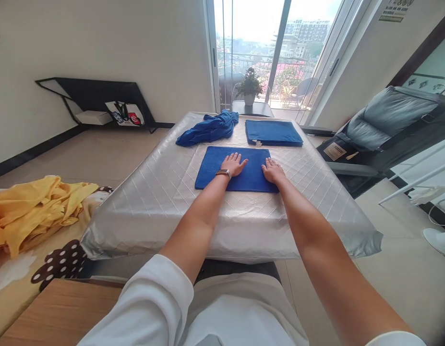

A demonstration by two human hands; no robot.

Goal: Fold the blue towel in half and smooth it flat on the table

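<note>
A blue towel (240, 181) lies flat on the table in front of me, its shape a neat rectangle. My left hand (234, 165) rests on the middle of it with the fingers spread, a watch on that wrist. At the towel's right edge, my right hand (273, 170) lies flat with its fingers stretched out. Behind and to the right is a folded stack of blue towels (274, 132) with a white tag at its front edge. A crumpled blue towel (210, 129) lies in a loose heap at the back left of the table.
A silvery quilted cloth covers the table (153, 206). On the left, yellow cloth (35, 206) is heaped on a bed, beside a wooden surface (60, 312). A grey chair (373, 129) stands at the right. Beyond the table, a potted plant (250, 86) stands before the glass door.
</note>
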